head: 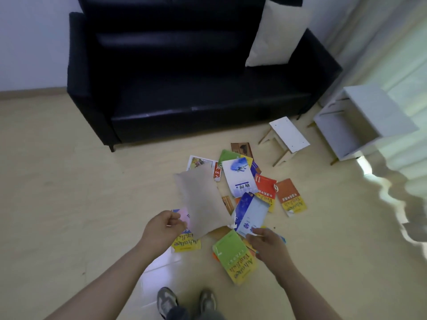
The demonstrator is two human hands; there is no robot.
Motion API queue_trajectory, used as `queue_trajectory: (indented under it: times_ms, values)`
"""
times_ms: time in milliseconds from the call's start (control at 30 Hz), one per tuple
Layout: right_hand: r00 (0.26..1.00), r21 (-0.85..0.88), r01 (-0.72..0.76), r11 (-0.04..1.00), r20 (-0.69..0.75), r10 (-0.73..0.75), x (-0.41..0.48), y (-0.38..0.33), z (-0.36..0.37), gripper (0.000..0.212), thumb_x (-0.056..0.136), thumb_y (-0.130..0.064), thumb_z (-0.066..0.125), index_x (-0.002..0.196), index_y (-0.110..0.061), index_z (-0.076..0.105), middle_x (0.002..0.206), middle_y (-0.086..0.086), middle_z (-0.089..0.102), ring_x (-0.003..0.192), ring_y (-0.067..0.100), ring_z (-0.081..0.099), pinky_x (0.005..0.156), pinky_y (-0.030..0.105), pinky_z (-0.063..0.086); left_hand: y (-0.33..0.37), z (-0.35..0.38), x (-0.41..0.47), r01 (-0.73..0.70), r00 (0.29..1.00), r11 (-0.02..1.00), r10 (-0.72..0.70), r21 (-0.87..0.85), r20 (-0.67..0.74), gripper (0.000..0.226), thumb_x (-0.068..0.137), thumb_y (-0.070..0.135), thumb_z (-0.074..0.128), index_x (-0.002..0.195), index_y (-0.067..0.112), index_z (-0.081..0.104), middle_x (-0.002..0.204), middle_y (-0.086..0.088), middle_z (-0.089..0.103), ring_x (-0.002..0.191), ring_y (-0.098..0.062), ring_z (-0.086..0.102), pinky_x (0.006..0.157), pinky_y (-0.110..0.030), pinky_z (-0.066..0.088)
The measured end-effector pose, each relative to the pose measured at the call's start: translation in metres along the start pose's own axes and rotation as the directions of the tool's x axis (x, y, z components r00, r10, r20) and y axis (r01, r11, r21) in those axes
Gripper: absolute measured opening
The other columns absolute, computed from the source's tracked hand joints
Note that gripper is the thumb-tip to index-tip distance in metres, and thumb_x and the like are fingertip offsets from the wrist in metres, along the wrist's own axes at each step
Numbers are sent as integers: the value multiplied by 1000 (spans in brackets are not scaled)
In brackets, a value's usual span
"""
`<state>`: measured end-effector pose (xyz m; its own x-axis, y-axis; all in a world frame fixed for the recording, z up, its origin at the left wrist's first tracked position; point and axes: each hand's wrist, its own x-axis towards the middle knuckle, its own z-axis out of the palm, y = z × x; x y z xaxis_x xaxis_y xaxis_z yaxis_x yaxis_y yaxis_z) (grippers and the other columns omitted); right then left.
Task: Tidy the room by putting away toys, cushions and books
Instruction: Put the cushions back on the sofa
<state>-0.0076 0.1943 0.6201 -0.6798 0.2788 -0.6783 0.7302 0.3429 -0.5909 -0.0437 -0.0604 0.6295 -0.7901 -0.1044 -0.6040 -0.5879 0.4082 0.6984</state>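
Standing view, looking down at the floor (69,181).
- Books (240,179): scattered in a loose, overlapping pile on the floor in front of the black sofa (184,88).
- Beige cushion (201,204): blurred, tilted above the left part of the pile.
- Left hand (165,229): fingers curled at the cushion's lower left edge. Cannot tell whether they pinch it.
- Right hand (268,244): apart from the left, over the near books just beside a green-and-yellow book (233,255). Fingers loosely curled, nothing seen in them.
- White cushion (277,35): upright against the sofa back, right end.
- White stool (288,135): tipped on the floor, right of the pile, near a white cabinet (369,116).
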Motion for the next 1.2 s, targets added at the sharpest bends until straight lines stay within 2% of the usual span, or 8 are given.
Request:
queue_trajectory:
  times_ms: [100, 500, 667, 733, 833, 967, 1100, 1200]
  values:
    - [1000, 20, -4, 1000, -28, 5, 8, -2, 3, 29, 88, -24, 66, 114, -14, 60, 100, 7, 68, 81, 18, 58, 78, 37, 47, 6, -4, 16, -2, 1000, 1000, 1, 23, 30, 21, 87, 18, 66, 107, 13, 61, 96, 1, 64, 83, -12, 57, 71, -21, 41]
    - [999, -42, -17, 999, 41, 19, 87, -24, 7, 43, 89, -31, 63, 127, -13, 55, 104, 0, 66, 91, 19, 61, 77, 30, 46, 11, 3, 74, 100, 993, 994, -102, 44, 61, 10, 87, 21, 68, 91, 24, 60, 94, 6, 66, 93, -19, 61, 90, -38, 50]
    - [1000, -85, 2, 996, 29, 0, 136, -39, 4, 43, 90, -30, 63, 128, -11, 56, 103, -1, 63, 92, 16, 60, 78, 30, 49, 18, 13, 119, 164, 983, 985, -168, 58, 72, 27, 63, 40, 64, 87, 27, 59, 94, 1, 69, 95, -21, 63, 92, -42, 50]
    - [1000, -108, 16, 994, 21, -13, 160, -45, 9, 41, 91, -29, 62, 127, -10, 56, 98, -3, 60, 85, 12, 57, 68, 26, 43, 15, 17, 148, 164, 983, 984, -168, 65, 67, 21, 69, 37, 70, 85, 28, 58, 92, 3, 67, 97, -23, 62, 93, -42, 50]
    - [1000, -125, 2, 992, -1, -2, 193, -49, 22, 40, 91, -28, 62, 126, -9, 57, 90, -7, 57, 85, 13, 54, 76, 29, 41, 9, 24, 191, 163, 982, 981, -171, 100, 75, 15, 79, 32, 71, 83, 27, 58, 87, 5, 63, 98, -28, 60, 93, -41, 49]
    - [1000, -145, -4, 989, 5, 5, 242, -46, 43, 38, 92, -28, 61, 126, -10, 55, 85, -9, 55, 86, 15, 51, 77, 28, 38, -8, 40, 248, 163, 978, 976, -179, 146, 104, 61, 68, 46, 61, 117, 10, 61, 101, -4, 62, 105, -28, 59, 95, -37, 47]
    - [999, -140, -35, 989, -4, 34, 290, -29, 70, 37, 91, -29, 62, 123, -11, 57, 104, 3, 61, 95, 19, 55, 84, 32, 44, -39, 61, 305, 175, 972, 968, -199, 179, 122, 55, 82, 37, 68, 126, 5, 56, 102, -4, 59, 104, -26, 57, 95, -37, 47]
    - [998, -144, -54, 988, 11, 56, 325, -9, 91, 31, 91, -29, 62, 117, -12, 59, 110, 8, 62, 99, 21, 55, 87, 32, 42, -61, 79, 338, 193, 967, 966, -217, 171, 136, 77, 62, 46, 58, 126, 4, 54, 103, -7, 60, 99, -27, 58, 93, -36, 48]
